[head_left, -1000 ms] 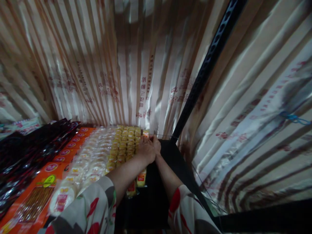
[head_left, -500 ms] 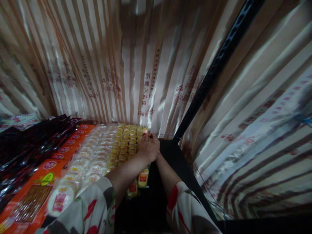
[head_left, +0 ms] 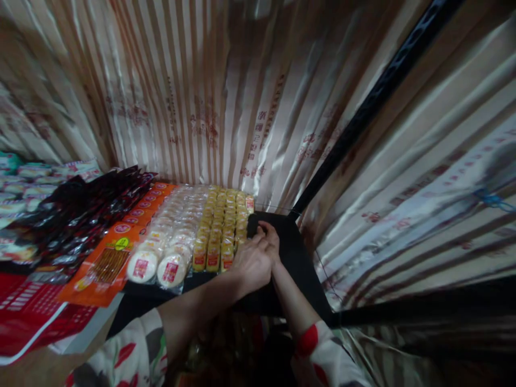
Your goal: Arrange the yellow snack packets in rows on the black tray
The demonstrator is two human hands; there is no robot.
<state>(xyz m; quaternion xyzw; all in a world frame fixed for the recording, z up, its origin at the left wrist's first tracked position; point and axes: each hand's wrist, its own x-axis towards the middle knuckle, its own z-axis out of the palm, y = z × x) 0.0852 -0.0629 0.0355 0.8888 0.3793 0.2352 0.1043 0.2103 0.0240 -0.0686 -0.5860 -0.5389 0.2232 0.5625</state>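
My left hand [head_left: 253, 264] lies over the near right end of the yellow-wrapped snack packets [head_left: 213, 236], its fingers bent and partly hidden. Against it, on the right, is my right hand [head_left: 272, 242], fingers curled inward beside the rightmost row. What either hand holds, if anything, I cannot make out. The packets stand in several tight rows running back to the curtain; one at the far right end [head_left: 250, 203] shows a red and white label. Left of them are rows of round white wrapped crackers [head_left: 172, 270] with red labels.
Orange snack bags [head_left: 102, 263], dark shiny packets [head_left: 97, 209] and pale packs [head_left: 36, 172] continue leftward. Black shelf surface [head_left: 296, 258] lies right of my hands. A black slotted post [head_left: 346, 145] rises at the corner. Striped printed curtains [head_left: 226, 97] hang behind; blue string [head_left: 494, 199] hangs right.
My view has shifted, showing more of the shelf's front and left side. My hands have come nearer along the rightmost row, from its far end to its near part.
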